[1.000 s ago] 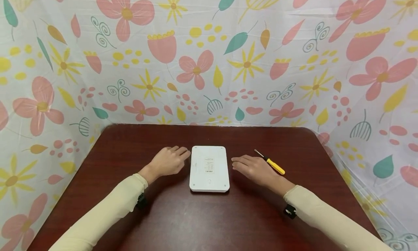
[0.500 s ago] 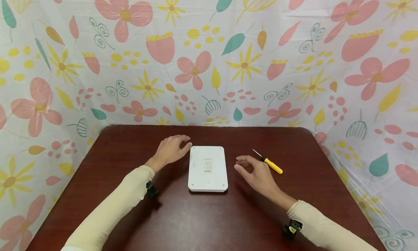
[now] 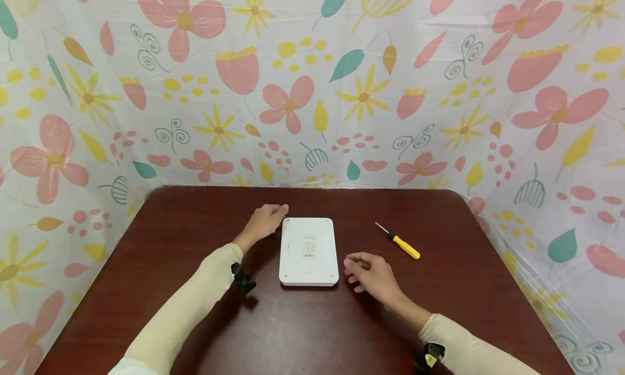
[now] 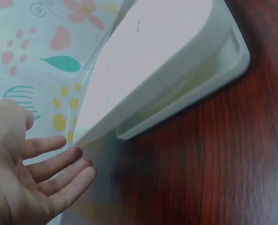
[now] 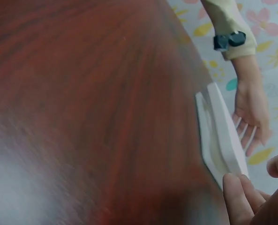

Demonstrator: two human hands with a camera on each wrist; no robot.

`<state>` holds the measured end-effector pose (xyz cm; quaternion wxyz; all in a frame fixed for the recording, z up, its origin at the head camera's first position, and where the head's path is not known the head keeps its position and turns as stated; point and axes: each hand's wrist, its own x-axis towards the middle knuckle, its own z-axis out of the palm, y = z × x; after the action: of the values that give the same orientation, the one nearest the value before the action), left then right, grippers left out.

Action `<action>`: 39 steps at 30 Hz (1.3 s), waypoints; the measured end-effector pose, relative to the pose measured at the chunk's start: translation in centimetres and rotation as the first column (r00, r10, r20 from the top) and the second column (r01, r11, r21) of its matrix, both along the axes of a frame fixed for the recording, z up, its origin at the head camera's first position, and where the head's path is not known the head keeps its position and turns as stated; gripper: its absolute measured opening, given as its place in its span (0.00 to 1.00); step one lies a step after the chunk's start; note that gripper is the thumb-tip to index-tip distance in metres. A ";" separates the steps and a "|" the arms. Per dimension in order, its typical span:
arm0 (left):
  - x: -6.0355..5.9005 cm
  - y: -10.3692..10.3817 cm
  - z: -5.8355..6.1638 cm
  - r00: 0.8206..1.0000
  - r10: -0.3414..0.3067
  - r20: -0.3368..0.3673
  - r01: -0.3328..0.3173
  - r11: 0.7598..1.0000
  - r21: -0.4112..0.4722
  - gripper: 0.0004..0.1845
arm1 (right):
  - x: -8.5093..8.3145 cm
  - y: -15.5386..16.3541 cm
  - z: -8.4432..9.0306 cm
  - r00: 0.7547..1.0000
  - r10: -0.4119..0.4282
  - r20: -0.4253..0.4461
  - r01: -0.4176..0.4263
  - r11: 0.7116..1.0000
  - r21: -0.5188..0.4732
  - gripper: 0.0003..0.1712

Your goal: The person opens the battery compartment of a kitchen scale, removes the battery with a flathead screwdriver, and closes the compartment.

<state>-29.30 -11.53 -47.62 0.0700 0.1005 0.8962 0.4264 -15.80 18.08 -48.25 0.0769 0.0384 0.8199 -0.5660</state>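
Observation:
A flat white rectangular device [image 3: 308,252] lies on the dark red table [image 3: 303,331] with a small label facing up. My left hand [image 3: 266,220] lies at its far left corner. Its fingers [image 4: 59,171] are straight and spread, close beside the device's edge [image 4: 162,61], and hold nothing. My right hand [image 3: 367,273] hovers just right of the device's near right corner, fingers loosely bent and empty. In the right wrist view its fingertips [image 5: 237,199] are close to the device [image 5: 221,140], with the left hand [image 5: 251,110] beyond it.
A small screwdriver [image 3: 401,244] with a yellow handle lies on the table to the right of the device, beyond my right hand. A flower-printed cloth [image 3: 312,82] walls in the table at the back and both sides.
My left hand slid forward along the device's left side to its far corner. My right hand drew back from beside the screwdriver toward the device's near right corner. The device stayed put.

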 end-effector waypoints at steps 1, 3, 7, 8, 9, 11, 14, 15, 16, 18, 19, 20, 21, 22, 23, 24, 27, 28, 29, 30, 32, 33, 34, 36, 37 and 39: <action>0.0 0.1 0.0 1.000 0.001 0.017 -0.001 1.000 0.021 0.31 | 0.2 -0.1 -0.2 1.000 0.003 0.013 -0.003 1.000 -0.012 0.19; -0.1 0.2 -0.1 0.999 0.005 0.053 -0.008 0.999 0.052 0.29 | 0.5 -0.4 -0.5 0.999 0.005 0.048 -0.003 0.999 -0.041 0.18; -0.3 0.5 -0.1 0.996 0.017 0.089 -0.022 0.998 0.062 0.29 | 1.1 -0.9 -1.0 0.996 0.015 0.092 -0.007 0.996 -0.083 0.18; -0.3 0.5 -0.2 0.995 0.020 0.093 -0.025 0.998 0.056 0.29 | 1.2 -1.0 -1.1 0.995 0.017 0.103 -0.008 0.996 -0.090 0.18; -0.4 0.6 -0.2 0.995 0.023 0.095 -0.028 0.998 0.052 0.29 | 1.4 -1.1 -1.1 0.994 0.024 0.106 -0.014 0.995 -0.095 0.18; -0.4 0.7 -0.3 0.995 0.024 0.101 -0.028 0.999 0.039 0.28 | 1.6 -1.4 -1.3 0.992 0.039 0.118 -0.027 0.994 -0.105 0.19; -0.5 0.8 -0.3 0.995 0.022 0.099 -0.024 1.000 0.015 0.25 | 1.9 -1.7 -1.3 0.989 0.060 0.136 -0.041 0.990 -0.135 0.21; -0.5 0.8 -0.3 0.995 0.022 0.095 -0.023 1.000 0.011 0.23 | 2.0 -1.8 -1.3 0.988 0.064 0.140 -0.044 0.988 -0.147 0.22; -0.5 0.8 -0.4 0.996 0.021 0.092 -0.022 1.000 0.010 0.21 | 2.0 -1.9 -1.3 0.987 0.066 0.145 -0.043 0.986 -0.159 0.22; -0.5 0.8 -0.4 0.997 0.019 0.081 -0.020 1.000 0.012 0.18 | 2.1 -2.1 -1.3 0.986 0.067 0.150 -0.039 0.983 -0.179 0.22; -0.5 0.8 -0.4 0.997 0.017 0.074 -0.018 1.000 0.014 0.16 | 2.1 -2.1 -1.3 0.986 0.067 0.154 -0.038 0.982 -0.185 0.22; -0.5 0.8 -0.5 0.998 0.012 0.070 -0.013 1.000 0.019 0.15 | 2.1 -2.2 -1.3 0.985 0.067 0.159 -0.035 0.980 -0.193 0.23; -0.5 0.8 -0.5 0.998 0.008 0.065 -0.009 1.000 0.025 0.14 | 2.1 -2.2 -1.3 0.984 0.066 0.165 -0.032 0.979 -0.203 0.23; -0.5 0.7 -0.5 0.998 0.003 0.060 -0.004 1.000 0.027 0.14 | 2.1 -2.3 -1.4 0.983 0.067 0.169 -0.030 0.977 -0.209 0.23; -0.5 0.7 -0.5 0.998 -0.001 0.056 0.000 1.000 0.028 0.14 | 2.0 -2.3 -1.4 0.983 0.068 0.173 -0.029 0.976 -0.217 0.23; -0.6 0.7 -0.6 0.998 -0.004 0.056 0.002 0.999 0.032 0.14 | 2.0 -2.3 -1.4 0.982 0.070 0.176 -0.029 0.974 -0.225 0.23; -0.6 0.6 -0.7 0.998 -0.007 0.066 0.003 0.999 0.048 0.15 | 1.8 -2.4 -1.7 0.980 0.073 0.187 -0.025 0.968 -0.249 0.22; -0.6 0.6 -0.7 0.997 -0.007 0.072 0.003 0.999 0.053 0.15 | 1.8 -2.4 -1.7 0.979 0.073 0.188 -0.023 0.966 -0.256 0.22; -0.6 0.6 -0.8 0.997 -0.006 0.077 0.001 0.998 0.061 0.16 | 1.7 -2.3 -1.8 0.979 0.075 0.190 -0.023 0.965 -0.263 0.22; -0.6 0.5 -0.8 0.997 -0.004 0.082 -0.001 0.998 0.066 0.16 | 1.7 -2.3 -1.8 0.978 0.077 0.195 -0.022 0.963 -0.269 0.22; -0.6 0.5 -0.9 0.997 -0.004 0.076 -0.001 0.998 0.066 0.16 | 1.6 -2.2 -1.7 0.975 0.082 0.204 -0.021 0.959 -0.282 0.23; -0.6 0.5 -0.9 0.997 -0.004 0.071 -0.001 0.998 0.065 0.16 | 1.5 -2.1 -1.7 0.974 0.084 0.209 -0.021 0.957 -0.289 0.23; -0.6 0.5 -1.0 0.998 -0.004 0.065 -0.001 0.998 0.065 0.16 | 1.5 -2.0 -1.7 0.973 0.086 0.216 -0.019 0.956 -0.294 0.23; -0.5 0.4 -1.0 0.999 -0.011 0.048 0.007 0.997 0.070 0.16 | 1.4 -1.9 -1.6 0.969 0.088 0.229 -0.015 0.953 -0.304 0.24; -0.5 0.4 -1.1 0.999 -0.014 0.040 0.011 0.997 0.074 0.16 | 1.4 -1.8 -1.6 0.968 0.088 0.234 -0.012 0.951 -0.308 0.24; -0.3 0.4 -1.1 0.999 -0.016 0.028 0.013 0.996 0.084 0.16 | 1.4 -1.7 -1.5 0.966 0.089 0.241 -0.010 0.950 -0.313 0.24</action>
<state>-29.63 -11.11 -48.68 0.0814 0.1039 0.8756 0.4646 -14.40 16.40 -49.79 0.2000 0.0769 0.7054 -0.6757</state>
